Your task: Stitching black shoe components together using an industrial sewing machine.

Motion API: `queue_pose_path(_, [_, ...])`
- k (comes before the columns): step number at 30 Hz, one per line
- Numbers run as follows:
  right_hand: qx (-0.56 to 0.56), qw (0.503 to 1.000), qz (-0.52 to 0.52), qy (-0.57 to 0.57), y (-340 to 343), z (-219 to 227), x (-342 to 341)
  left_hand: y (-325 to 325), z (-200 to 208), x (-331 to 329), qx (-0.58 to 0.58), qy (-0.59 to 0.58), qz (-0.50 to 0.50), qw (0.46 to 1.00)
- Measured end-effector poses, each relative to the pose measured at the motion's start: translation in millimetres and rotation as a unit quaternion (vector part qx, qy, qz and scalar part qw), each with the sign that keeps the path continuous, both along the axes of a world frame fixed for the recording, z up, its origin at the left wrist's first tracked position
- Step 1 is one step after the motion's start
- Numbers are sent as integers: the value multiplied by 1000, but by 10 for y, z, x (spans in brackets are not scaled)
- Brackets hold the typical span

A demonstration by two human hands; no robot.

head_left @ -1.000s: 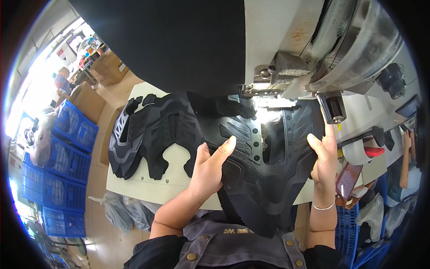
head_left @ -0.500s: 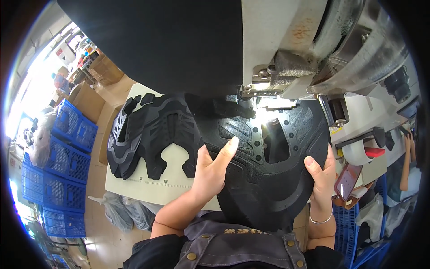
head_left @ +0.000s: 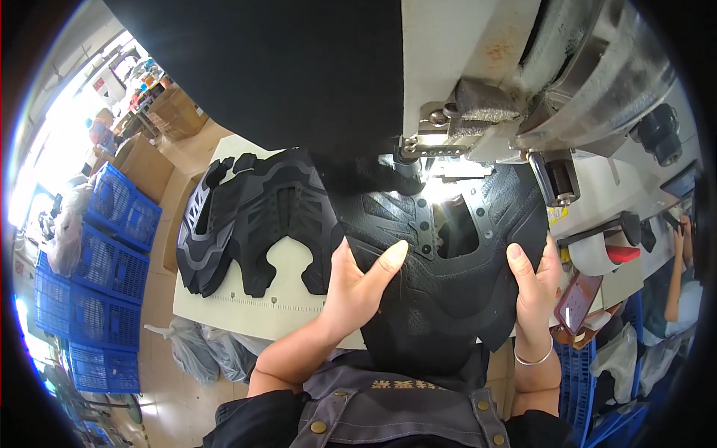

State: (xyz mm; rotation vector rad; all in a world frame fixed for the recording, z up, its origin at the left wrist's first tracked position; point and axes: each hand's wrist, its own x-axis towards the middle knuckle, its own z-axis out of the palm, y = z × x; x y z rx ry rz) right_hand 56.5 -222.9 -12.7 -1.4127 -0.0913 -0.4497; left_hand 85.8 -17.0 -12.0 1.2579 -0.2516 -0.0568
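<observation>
A black shoe upper (head_left: 448, 287) with a row of eyelet holes beside its central cutout lies beneath the lit needle area of a sewing machine (head_left: 441, 142). My left hand (head_left: 358, 287) grips its left side, thumb on top and the other fingers hidden underneath. On the right edge, my right hand (head_left: 534, 284) holds the same upper, its thumb resting on the surface. The upper's near end hangs over the table edge toward my apron. Glare and the machine head hide the spot where the needle meets it.
More black and grey shoe uppers (head_left: 287, 224) lie overlapped on the pale table (head_left: 299, 313) at the left. Blue crates (head_left: 104, 272) are stacked on the floor beyond. A phone (head_left: 579, 302) lies at the right, near another person's arm (head_left: 676, 269).
The upper has slid slightly away from me, its near end now higher in view. My left thumb has shifted right and a little nearer me; my right hand has barely moved.
</observation>
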Motion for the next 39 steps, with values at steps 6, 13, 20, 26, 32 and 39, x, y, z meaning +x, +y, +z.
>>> queue_pose_path(6, [10,1000,-4,-9,-13,-16,102,-54,-14,78,10,-56,47,997])
queue_pose_path(13, [2,1000,-23,-9,39,73,188,0,36,233,32,-6,3,999])
queue_pose_path(20, [29,999,-14,-15,26,55,394,-63,88,420,7,-78,27,997])
queue_pose_path(26, [-6,1000,-24,-13,4,100,537,-19,130,579,55,-59,29,996])
queue_pose_path(32, [43,999,-4,-9,69,61,519,34,222,834,0,5,5,1000])
queue_pose_path(39, [112,991,54,56,85,-48,302,13,333,687,-80,89,6,993])
